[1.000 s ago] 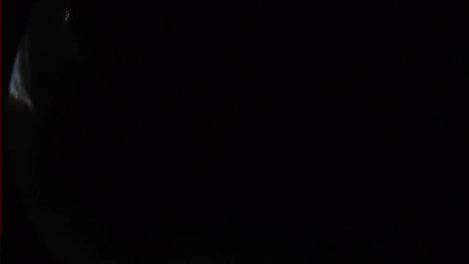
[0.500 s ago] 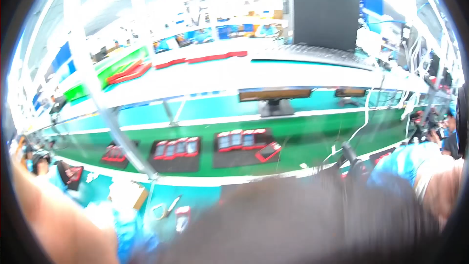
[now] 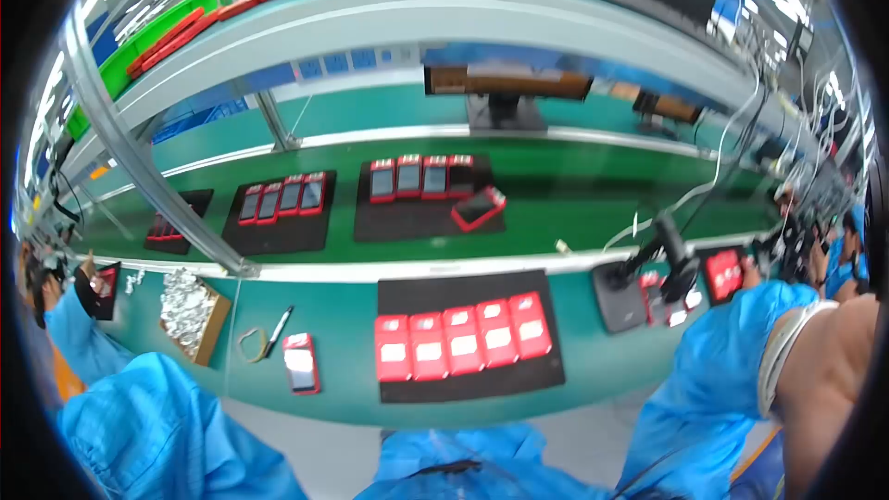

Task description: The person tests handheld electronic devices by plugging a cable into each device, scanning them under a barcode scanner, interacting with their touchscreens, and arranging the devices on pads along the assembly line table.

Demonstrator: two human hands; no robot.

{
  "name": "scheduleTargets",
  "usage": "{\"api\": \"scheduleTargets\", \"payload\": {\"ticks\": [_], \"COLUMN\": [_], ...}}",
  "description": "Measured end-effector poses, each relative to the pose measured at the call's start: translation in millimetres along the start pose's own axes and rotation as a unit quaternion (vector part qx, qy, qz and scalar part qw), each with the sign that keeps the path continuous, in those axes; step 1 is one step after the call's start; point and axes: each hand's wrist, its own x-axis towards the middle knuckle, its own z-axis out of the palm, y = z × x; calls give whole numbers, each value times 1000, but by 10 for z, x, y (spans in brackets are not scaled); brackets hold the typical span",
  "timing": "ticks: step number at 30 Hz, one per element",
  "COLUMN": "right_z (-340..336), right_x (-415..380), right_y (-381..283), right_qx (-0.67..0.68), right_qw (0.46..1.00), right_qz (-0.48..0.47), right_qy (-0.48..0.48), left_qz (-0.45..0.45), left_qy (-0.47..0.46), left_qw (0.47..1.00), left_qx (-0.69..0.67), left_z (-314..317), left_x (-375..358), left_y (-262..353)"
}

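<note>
Hands: your hands themselves are out of frame; only your blue sleeves show, the left sleeve (image 3: 157, 435) low at the left and the right sleeve (image 3: 732, 380) with a bare forearm (image 3: 833, 380) at the right edge; whether they hold anything or hang open cannot be told.
Nearest work: a black mat (image 3: 468, 338) lies on the teal tabletop (image 3: 343, 315) straight ahead of you, carrying five red devices (image 3: 463, 335) side by side, screens up; the row likely keeps each one reachable in turn.
Loose device: one red device (image 3: 300, 363) lies alone off the mat, to its left; just beside it are a pen (image 3: 278, 331) and a band loop (image 3: 250, 343).
Box: a cardboard box (image 3: 190, 313) of silvery pieces sits further left, within reach of your left arm.
Conveyor: the green belt (image 3: 574, 208) behind carries more mats with red devices (image 3: 421, 176); one device (image 3: 477, 206) lies askew.
Stand: a black stand (image 3: 662, 255) rises at the right, near another device (image 3: 722, 273).
Neighbours: other people's blue sleeves show at both far edges.
</note>
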Motion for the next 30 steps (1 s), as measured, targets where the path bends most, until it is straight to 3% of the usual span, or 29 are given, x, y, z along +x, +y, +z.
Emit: {"api": "scheduleTargets", "payload": {"ticks": [9, 23, 30], "right_z": [99, 302, 429], "right_x": [-74, -329, -465], "right_y": [-93, -195, -238], "right_qx": [17, 48, 54], "right_qw": [1000, 999, 998], "right_qz": [-6, 2, 6], "right_qy": [-14, -21, -22], "left_qz": [68, 266, 304], "left_qy": [-25, -114, -133], "left_qw": [997, 953, 938], "left_qx": [33, 88, 101], "left_z": [-95, -320, -293], "left_x": [-88, -122, -63], "left_y": [229, 1056, 1114]}}
